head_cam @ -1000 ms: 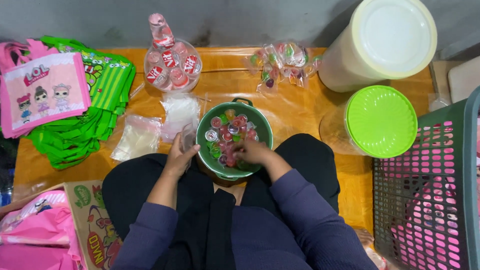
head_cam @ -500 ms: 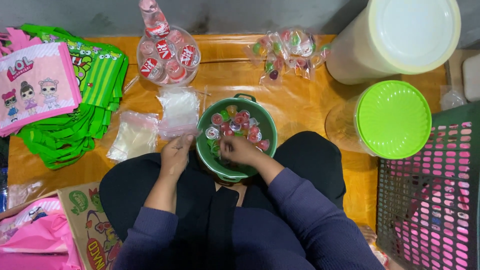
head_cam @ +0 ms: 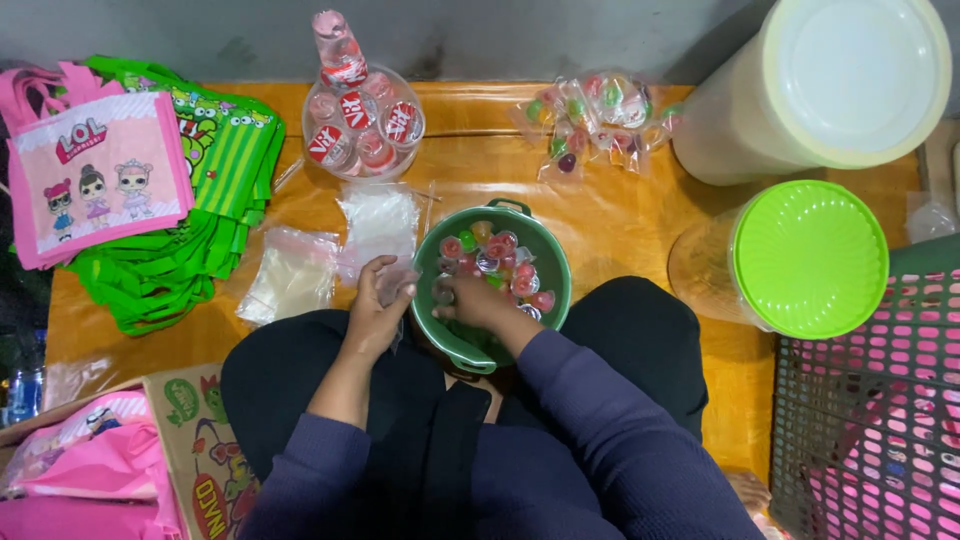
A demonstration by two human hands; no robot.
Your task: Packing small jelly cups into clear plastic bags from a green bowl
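Two hands are working at the green bowl (head_cam: 447, 340) on the lap — I am seeing the left hand (head_cam: 375, 312) pinching a small clear bag (head_cam: 396, 284) beside the rim, and the right hand (head_cam: 472, 299) reaching inside, fingers curled over the jelly cups (head_cam: 495, 262). Flat clear bags (head_cam: 378, 224) are lying just beyond, on the wooden table (head_cam: 620, 230).

A bowl (head_cam: 492, 290) of jelly cups (head_cam: 495, 262) sits on the worktop (head_cam: 620, 230) before the person's lap. Left of it lie small plastic bags (head_cam: 375, 225), further left a stack of tote bags (head_cam: 150, 190). Behind it stands a tub of bottles (head_cam: 362, 120); right, two lidded containers (head_cam: 800, 260), then a basket (head_cam: 870, 420)
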